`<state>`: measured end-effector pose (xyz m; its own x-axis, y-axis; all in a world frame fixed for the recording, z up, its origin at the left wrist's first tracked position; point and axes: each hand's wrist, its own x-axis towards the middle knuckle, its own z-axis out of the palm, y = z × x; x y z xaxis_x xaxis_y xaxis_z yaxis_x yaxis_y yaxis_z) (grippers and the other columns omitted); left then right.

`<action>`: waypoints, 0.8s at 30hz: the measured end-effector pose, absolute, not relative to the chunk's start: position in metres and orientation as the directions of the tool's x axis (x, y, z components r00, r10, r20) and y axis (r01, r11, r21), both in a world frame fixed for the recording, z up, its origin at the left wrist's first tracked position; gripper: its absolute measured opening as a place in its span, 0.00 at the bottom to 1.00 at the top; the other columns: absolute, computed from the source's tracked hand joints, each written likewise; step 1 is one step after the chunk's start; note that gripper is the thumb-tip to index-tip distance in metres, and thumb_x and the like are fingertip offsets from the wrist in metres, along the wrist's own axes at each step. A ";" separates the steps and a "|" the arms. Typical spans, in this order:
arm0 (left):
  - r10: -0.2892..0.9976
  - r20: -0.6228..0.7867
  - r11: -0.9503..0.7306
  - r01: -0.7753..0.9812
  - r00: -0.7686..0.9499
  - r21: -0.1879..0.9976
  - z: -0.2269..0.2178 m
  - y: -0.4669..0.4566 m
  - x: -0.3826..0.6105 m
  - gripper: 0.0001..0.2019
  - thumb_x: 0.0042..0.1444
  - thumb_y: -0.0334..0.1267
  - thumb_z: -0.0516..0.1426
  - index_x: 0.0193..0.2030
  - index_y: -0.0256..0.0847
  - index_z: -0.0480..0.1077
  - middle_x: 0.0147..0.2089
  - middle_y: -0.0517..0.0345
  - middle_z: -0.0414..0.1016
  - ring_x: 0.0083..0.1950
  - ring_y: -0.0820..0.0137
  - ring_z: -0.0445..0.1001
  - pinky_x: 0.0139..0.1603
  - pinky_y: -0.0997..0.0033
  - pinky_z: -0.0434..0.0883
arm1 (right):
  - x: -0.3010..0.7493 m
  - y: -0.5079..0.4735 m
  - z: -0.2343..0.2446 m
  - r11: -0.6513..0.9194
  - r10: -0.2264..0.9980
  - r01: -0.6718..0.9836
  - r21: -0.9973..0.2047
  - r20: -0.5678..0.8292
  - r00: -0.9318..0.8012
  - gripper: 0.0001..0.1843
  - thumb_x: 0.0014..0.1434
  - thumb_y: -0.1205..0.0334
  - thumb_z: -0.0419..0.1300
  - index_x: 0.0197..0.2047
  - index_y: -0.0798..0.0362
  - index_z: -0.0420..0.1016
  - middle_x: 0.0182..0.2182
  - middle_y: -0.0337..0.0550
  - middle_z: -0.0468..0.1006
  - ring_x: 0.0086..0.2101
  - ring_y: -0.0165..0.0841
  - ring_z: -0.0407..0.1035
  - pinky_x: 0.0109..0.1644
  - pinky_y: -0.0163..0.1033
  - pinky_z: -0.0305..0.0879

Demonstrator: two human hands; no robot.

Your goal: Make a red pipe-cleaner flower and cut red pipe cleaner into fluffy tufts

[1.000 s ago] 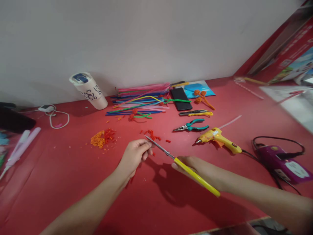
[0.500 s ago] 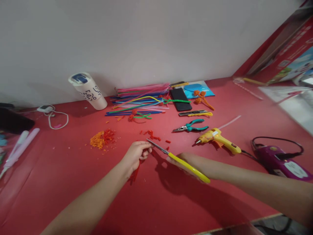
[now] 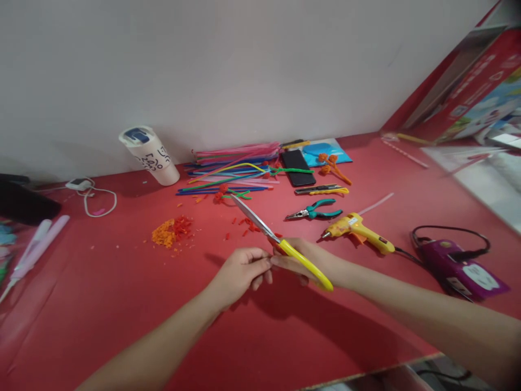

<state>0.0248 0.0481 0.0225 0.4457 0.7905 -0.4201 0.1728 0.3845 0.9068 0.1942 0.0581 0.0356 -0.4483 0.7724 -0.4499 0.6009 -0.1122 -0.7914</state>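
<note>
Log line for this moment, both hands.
left hand: fingertips at right hand | right hand: holds yellow scissors, blades pointing away | beyond: red clippings, pliers, glue gun

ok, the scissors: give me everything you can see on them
The scissors have slim silvery metal blades and long yellow handles, plastic by the look, with a red-orange patch near the pivot. The blades look closed together, though they are blurred. They are held off the red table, tips slanting up and left toward the pile of coloured sticks. The right hand grips the handles. The left hand has its fingertips right beside them, contact unclear.
</note>
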 end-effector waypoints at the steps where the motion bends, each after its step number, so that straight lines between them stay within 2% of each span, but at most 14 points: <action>1: 0.790 -0.406 0.364 0.181 0.459 0.913 0.022 0.047 0.025 0.10 0.50 0.40 0.53 0.25 0.37 0.67 0.20 0.63 0.67 0.16 0.82 0.55 0.18 0.79 0.52 | 0.195 0.057 0.035 -0.072 0.770 0.619 -0.782 -0.438 -0.464 0.15 0.55 0.50 0.49 0.25 0.52 0.57 0.14 0.29 0.59 0.15 0.23 0.57 0.17 0.28 0.52; 4: 0.787 -0.392 0.321 0.226 0.477 0.920 0.021 0.042 0.026 0.09 0.50 0.38 0.52 0.26 0.36 0.67 0.20 0.62 0.67 0.16 0.80 0.56 0.19 0.78 0.54 | 0.198 0.056 0.032 0.057 0.777 0.667 -0.743 -0.386 -0.497 0.12 0.57 0.55 0.46 0.26 0.52 0.57 0.16 0.32 0.61 0.17 0.25 0.59 0.20 0.29 0.53; 8: 0.803 -0.431 0.320 0.312 0.411 0.895 0.019 0.039 0.032 0.08 0.50 0.37 0.50 0.27 0.36 0.68 0.19 0.62 0.66 0.17 0.80 0.57 0.20 0.78 0.55 | 0.199 0.056 0.029 0.196 0.788 0.698 -0.689 -0.313 -0.530 0.07 0.54 0.60 0.50 0.26 0.53 0.59 0.22 0.38 0.67 0.23 0.28 0.61 0.26 0.32 0.52; 10: 0.806 -0.448 0.334 0.328 0.387 0.884 0.018 0.039 0.034 0.07 0.49 0.35 0.50 0.28 0.36 0.68 0.20 0.62 0.67 0.17 0.79 0.58 0.20 0.77 0.57 | 0.199 0.056 0.028 0.246 0.789 0.715 -0.655 -0.294 -0.540 0.06 0.52 0.60 0.52 0.27 0.53 0.59 0.22 0.39 0.67 0.23 0.29 0.60 0.25 0.33 0.49; 13: 0.789 -0.479 0.371 0.323 0.384 0.870 0.019 0.039 0.033 0.06 0.48 0.35 0.51 0.28 0.36 0.68 0.20 0.62 0.68 0.17 0.78 0.60 0.19 0.77 0.56 | 0.200 0.057 0.030 0.292 0.785 0.732 -0.616 -0.283 -0.552 0.07 0.52 0.61 0.53 0.26 0.52 0.58 0.20 0.38 0.65 0.20 0.28 0.57 0.24 0.33 0.45; 17: 0.763 -0.512 0.420 0.300 0.394 0.857 0.019 0.039 0.029 0.08 0.47 0.40 0.53 0.26 0.38 0.68 0.19 0.63 0.68 0.16 0.78 0.60 0.17 0.77 0.52 | 0.200 0.057 0.036 0.303 0.786 0.743 -0.597 -0.284 -0.549 0.07 0.52 0.63 0.52 0.24 0.53 0.59 0.19 0.37 0.65 0.20 0.26 0.56 0.24 0.32 0.45; 20: 0.786 -0.489 0.413 0.265 0.379 0.871 0.019 0.040 0.026 0.08 0.47 0.39 0.54 0.24 0.38 0.68 0.17 0.65 0.66 0.15 0.79 0.58 0.16 0.78 0.51 | 0.203 0.057 0.036 0.279 0.806 0.750 -0.599 -0.279 -0.522 0.08 0.54 0.59 0.51 0.26 0.53 0.60 0.21 0.37 0.66 0.21 0.26 0.57 0.24 0.32 0.47; 24: 0.851 -0.460 0.426 0.179 0.252 0.887 0.024 0.048 0.018 0.08 0.47 0.38 0.55 0.25 0.36 0.69 0.19 0.64 0.67 0.16 0.81 0.56 0.16 0.79 0.49 | 0.217 0.050 0.037 0.184 0.834 0.781 -0.597 -0.326 -0.446 0.19 0.56 0.45 0.47 0.30 0.53 0.62 0.23 0.39 0.68 0.22 0.29 0.60 0.25 0.33 0.51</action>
<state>0.0180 0.0485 0.0237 0.2525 0.8514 -0.4597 0.1786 0.4259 0.8870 0.2173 0.0503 0.0367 -0.4459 0.8335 -0.3262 0.7809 0.1842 -0.5969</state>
